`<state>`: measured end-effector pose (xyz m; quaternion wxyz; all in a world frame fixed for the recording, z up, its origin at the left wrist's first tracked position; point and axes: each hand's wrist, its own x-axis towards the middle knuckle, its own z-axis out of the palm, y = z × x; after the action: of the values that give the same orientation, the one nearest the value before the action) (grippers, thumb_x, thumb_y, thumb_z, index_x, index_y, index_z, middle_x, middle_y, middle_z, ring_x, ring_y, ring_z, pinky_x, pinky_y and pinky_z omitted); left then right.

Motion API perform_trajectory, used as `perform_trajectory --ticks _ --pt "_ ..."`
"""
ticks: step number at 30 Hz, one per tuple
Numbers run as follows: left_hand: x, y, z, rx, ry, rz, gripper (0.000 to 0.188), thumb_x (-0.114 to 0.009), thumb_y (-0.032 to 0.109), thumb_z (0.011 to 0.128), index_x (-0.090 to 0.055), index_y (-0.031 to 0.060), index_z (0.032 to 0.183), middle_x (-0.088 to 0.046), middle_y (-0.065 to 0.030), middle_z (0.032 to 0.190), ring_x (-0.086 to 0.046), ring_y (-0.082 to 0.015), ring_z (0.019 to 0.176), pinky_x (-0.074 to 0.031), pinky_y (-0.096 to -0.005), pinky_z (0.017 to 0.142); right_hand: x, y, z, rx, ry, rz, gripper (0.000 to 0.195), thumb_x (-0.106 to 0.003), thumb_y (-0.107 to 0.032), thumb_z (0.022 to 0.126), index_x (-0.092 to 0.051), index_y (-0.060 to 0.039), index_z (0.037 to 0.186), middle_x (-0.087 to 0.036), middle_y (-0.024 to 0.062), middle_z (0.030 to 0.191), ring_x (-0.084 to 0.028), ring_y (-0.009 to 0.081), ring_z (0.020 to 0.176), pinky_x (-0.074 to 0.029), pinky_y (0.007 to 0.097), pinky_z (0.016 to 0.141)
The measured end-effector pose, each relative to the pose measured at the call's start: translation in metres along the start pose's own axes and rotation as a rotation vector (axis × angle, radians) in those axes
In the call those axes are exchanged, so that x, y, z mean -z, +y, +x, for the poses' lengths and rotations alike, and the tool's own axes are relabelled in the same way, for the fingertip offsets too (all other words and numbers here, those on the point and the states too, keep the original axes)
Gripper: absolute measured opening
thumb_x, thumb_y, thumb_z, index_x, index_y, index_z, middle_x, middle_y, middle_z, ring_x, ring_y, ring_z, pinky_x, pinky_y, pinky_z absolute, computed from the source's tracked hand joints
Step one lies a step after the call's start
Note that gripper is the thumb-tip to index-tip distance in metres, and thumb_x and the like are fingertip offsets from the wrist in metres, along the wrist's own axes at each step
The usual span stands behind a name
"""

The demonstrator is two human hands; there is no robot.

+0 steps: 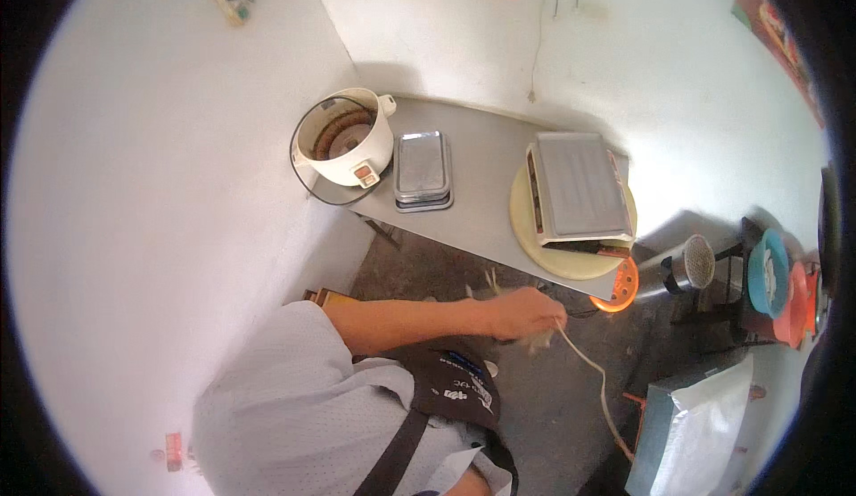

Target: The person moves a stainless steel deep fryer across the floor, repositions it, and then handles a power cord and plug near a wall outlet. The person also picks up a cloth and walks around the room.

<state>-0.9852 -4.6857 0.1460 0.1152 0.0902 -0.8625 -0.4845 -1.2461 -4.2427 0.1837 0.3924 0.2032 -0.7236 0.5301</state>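
My left hand (528,314) is closed around a pale cord (604,389), which runs from my fingers down to the right towards a box-like thing with a whitish cover. Thin, blurred pale strands show above and below the hand. My right hand is out of view; only part of that arm shows at the bottom edge. Beyond my left hand, a grey table (478,181) bears a flat-topped scale (582,185) on a round yellowish board (525,228). A dark blade with a brown handle (612,252) lies at the scale's near edge.
A white cooker pot (374,155) and stacked metal trays (422,165) stand on the table's left part. An orange perforated basket (614,298), a metal cylinder (669,272) and blue (762,282) and red basins (792,308) are at the right. The covered box (702,422) stands lower right.
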Motion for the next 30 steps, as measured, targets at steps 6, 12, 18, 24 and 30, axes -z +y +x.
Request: perform_trajectory --ticks 6,12,18,24,30 --pt "-0.056 0.04 0.059 -0.088 -0.199 -0.019 0.021 -0.046 0.024 0.094 -0.057 0.0061 0.099 -0.061 -0.0136 0.089 -0.059 -0.0341 0.085 -0.047 -0.0396 0.074 0.035 0.09 -0.042 -0.603 0.032 0.177 0.057 -0.057 -0.018 0.088 -0.038 -0.0074 0.14 -0.052 0.0015 0.088 -0.04 0.0095 0.062 -0.037 0.0223 0.052" --pt "-0.14 0.054 0.117 -0.006 -0.395 -0.189 0.015 -0.052 0.012 0.09 -0.062 0.002 0.096 -0.066 -0.012 0.088 -0.066 -0.023 0.08 -0.051 -0.0321 0.071 0.07 0.034 -0.052 -0.841 0.451 0.504 0.034 -0.056 -0.023 0.092 -0.054 -0.0012 0.118 -0.048 -0.0018 0.074 -0.036 0.0037 0.056 -0.026 0.0191 0.045" --pt "-0.247 0.097 0.199 -0.153 -0.723 -0.214 0.016 -0.055 0.013 0.092 -0.062 0.0001 0.097 -0.065 -0.0095 0.082 -0.06 -0.0143 0.072 -0.046 -0.027 0.066 0.126 -0.003 -0.048 -0.814 0.764 0.193 0.028 -0.059 -0.019 0.091 -0.057 0.0017 0.11 -0.046 -0.0027 0.067 -0.033 0.0026 0.05 -0.023 0.0188 0.043" --pt "-0.355 0.137 0.243 -0.285 -1.071 -0.254 0.017 -0.056 0.016 0.092 -0.063 0.0006 0.096 -0.065 -0.0079 0.078 -0.058 -0.0115 0.068 -0.045 -0.0252 0.063 0.17 -0.035 -0.074 -0.775 1.054 0.042 0.023 -0.057 -0.011 0.089 -0.055 -0.0005 0.11 -0.049 -0.0007 0.071 -0.036 0.0043 0.051 -0.027 0.0197 0.044" --pt "-0.467 0.196 0.262 -0.387 -1.433 -0.18 0.018 -0.055 0.017 0.093 -0.062 0.0012 0.096 -0.064 -0.0065 0.077 -0.055 -0.0089 0.067 -0.044 -0.0241 0.061 0.207 -0.033 -0.095 -0.724 1.24 -0.101 0.014 -0.059 -0.012 0.089 -0.051 -0.0055 0.099 -0.052 0.0011 0.074 -0.039 0.0045 0.052 -0.028 0.0194 0.043"
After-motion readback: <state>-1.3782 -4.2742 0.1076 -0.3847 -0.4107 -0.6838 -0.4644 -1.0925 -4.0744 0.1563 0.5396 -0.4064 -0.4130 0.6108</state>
